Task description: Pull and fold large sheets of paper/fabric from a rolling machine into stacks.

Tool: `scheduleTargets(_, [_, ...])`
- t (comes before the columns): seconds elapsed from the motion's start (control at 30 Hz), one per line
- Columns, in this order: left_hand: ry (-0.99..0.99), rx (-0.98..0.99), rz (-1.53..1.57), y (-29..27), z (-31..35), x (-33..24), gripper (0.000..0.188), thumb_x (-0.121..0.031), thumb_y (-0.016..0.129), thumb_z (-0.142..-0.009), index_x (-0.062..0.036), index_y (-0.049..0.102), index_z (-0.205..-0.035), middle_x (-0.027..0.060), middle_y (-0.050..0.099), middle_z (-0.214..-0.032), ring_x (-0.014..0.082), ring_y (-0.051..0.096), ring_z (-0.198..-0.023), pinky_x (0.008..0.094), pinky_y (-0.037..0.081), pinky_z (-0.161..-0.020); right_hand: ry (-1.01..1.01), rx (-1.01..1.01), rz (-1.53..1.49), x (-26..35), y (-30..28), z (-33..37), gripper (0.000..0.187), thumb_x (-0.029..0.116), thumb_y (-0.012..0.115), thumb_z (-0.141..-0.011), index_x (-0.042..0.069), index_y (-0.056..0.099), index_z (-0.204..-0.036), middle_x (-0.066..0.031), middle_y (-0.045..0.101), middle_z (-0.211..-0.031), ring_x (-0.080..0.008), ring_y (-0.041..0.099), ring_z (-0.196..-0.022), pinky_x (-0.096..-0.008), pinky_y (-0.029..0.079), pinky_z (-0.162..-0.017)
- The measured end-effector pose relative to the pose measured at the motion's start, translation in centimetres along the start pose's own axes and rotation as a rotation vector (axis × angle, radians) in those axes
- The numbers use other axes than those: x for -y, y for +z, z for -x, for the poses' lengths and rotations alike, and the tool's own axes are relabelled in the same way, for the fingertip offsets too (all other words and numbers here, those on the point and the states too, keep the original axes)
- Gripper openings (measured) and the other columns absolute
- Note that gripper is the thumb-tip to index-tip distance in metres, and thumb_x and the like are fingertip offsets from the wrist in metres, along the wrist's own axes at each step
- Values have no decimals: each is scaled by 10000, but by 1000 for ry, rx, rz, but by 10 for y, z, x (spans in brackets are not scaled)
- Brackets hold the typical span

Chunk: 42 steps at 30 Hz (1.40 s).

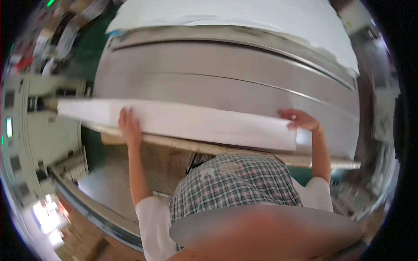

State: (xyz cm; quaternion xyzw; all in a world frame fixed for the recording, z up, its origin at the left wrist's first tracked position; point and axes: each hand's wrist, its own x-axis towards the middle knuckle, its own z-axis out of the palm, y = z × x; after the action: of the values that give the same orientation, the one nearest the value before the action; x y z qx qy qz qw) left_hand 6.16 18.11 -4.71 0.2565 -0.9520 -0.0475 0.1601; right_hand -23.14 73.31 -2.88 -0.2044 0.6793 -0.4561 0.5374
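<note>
A long, narrow white strip (209,125), like a folded sheet or flat panel, lies along the near edge of the work table. Its left end reaches out past the table's side. My left hand (130,127) rests on the strip's left part, fingers stretched upward across its face. Around the upper corner of its right end, the fingers of my right hand (301,120) are bent, with the thumb side against the strip. Slight blur softens both hands. Whether the strip is cloth, paper or board cannot be told.
The table top (174,58) is grey and smooth, crossed by a thin seam and a raised metal rail (244,47). White sheeting (235,13) covers the far end. Pale cabinets (54,126) stand at left. A worn wooden edge (183,146) runs along the table front.
</note>
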Motion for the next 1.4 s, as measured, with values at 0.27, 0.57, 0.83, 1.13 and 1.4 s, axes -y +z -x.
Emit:
scheduleTargets(0.27, [-66, -163, 51, -6, 4, -10, 329, -176, 554, -795, -109, 545, -1117, 125, 493, -1197, 263, 431, -1138, 411, 277, -994, -55, 285, 43, 36, 104, -124, 529, 153, 673, -737, 37, 443, -1200, -56, 524, -1058, -138, 485, -977, -280, 403, -837])
scheduleTargets(0.57, [-92, -258, 150, -5, 14, -3, 288, -275, 549, -809, -115, 593, -1044, 97, 544, -1138, 243, 468, -1108, 409, 288, -991, -115, 99, 247, 113, 226, -214, 424, 323, 571, -806, 0, 510, -1073, -86, 558, -940, -122, 539, -740, -254, 448, -629])
scheduleTargets(0.83, [-130, -262, 110, 0, 15, 4, 246, -259, 561, -801, -93, 615, -974, 83, 573, -1089, 243, 510, -1049, 397, 337, -956, -509, -219, 405, 101, 211, -247, 289, 263, 551, -833, 26, 558, -998, -69, 583, -757, -147, 548, -664, -290, 455, -620])
scheduleTargets(1.13, [-145, -171, 247, -7, 8, -7, 236, -273, 604, -745, -73, 633, -867, 106, 612, -936, 276, 550, -914, 395, 393, -831, -206, -1396, 515, -65, -82, -133, 234, 230, 490, -833, 22, 587, -876, -114, 606, -729, -212, 565, -660, -331, 445, -626])
scheduleTargets(1.4, [-297, 56, 140, -6, 2, -10, 230, -289, 548, -757, -75, 623, -798, 110, 613, -802, 312, 571, -764, 408, 450, -673, 41, -1533, 851, -66, -52, -85, 223, 265, 480, -849, 67, 581, -826, -142, 600, -752, -317, 574, -657, -404, 448, -584])
